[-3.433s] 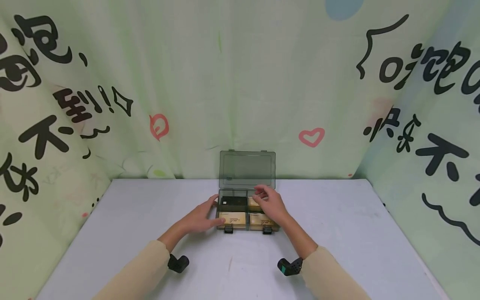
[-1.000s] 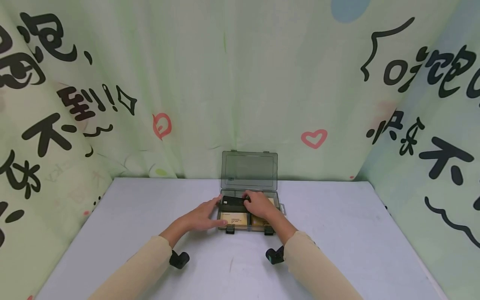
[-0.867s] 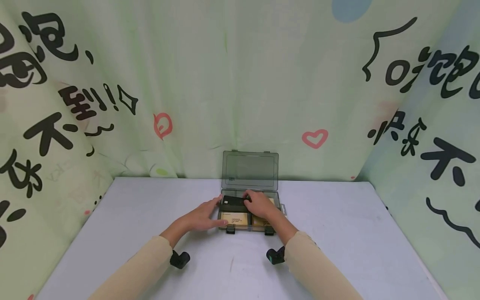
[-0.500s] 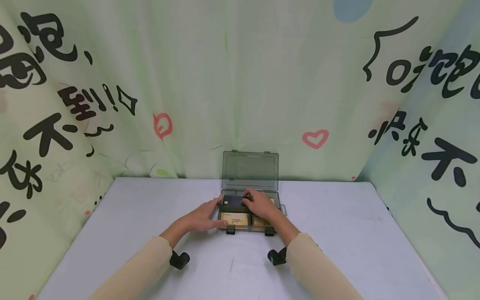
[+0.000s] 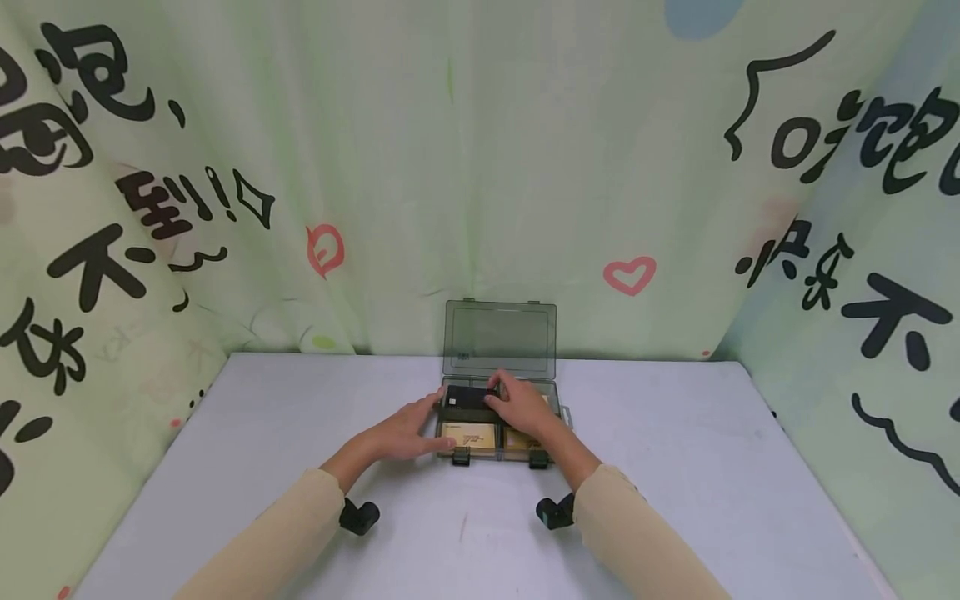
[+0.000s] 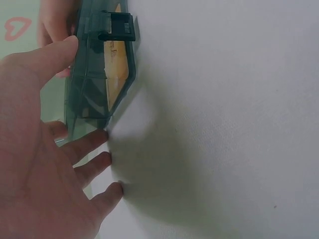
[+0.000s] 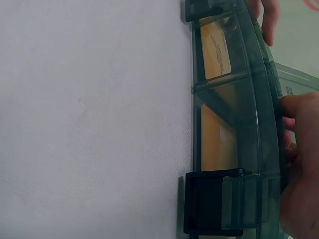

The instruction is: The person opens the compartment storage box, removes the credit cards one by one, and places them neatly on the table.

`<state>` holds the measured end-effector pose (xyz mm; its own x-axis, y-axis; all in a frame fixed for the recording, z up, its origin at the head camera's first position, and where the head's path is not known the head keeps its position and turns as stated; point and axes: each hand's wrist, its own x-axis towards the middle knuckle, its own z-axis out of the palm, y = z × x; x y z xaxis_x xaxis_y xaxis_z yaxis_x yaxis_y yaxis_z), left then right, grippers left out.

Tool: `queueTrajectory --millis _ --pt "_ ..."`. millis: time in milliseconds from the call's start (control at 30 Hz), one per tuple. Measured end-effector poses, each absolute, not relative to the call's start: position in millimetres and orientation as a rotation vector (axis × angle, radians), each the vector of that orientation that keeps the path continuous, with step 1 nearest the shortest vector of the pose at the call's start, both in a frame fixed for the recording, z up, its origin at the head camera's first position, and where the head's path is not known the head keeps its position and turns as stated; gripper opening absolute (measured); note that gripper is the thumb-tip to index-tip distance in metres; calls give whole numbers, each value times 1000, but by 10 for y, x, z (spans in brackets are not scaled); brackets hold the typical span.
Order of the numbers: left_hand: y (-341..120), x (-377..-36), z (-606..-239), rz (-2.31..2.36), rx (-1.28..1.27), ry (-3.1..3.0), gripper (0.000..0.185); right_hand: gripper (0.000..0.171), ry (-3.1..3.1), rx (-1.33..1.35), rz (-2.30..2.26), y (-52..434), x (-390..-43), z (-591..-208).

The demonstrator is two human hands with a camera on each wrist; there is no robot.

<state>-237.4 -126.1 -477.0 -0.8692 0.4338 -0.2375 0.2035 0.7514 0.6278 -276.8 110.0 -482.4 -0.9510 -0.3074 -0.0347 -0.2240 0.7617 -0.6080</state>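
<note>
My right hand pinches the black card by its right end, lifted a little over the back left compartment of the open box. My left hand lies flat with straight fingers against the box's left side, thumb along the front edge. The box sits on the grey table, lid upright, with tan cards in the front compartments.

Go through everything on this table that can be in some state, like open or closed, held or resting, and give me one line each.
Storage box: open, lid standing upright at the back.
Front latches: undone.
Black card: gripped by the right hand, over the back left compartment.
Tan cards: lying flat in the front compartments.
Left hand: fingers straight, resting against the box's left side.
</note>
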Motion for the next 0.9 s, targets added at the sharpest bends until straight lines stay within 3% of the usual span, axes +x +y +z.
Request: queueTrajectory --millis 267,900 --pt "-1279 -2344 -4757 873 517 2581 92 8 2796 -447 -1050 1133 -2773 -4838" --pt "-1252 -2349 -4785 880 495 2584 91 10 2681 -410 -1341 1229 -2771 -4785"
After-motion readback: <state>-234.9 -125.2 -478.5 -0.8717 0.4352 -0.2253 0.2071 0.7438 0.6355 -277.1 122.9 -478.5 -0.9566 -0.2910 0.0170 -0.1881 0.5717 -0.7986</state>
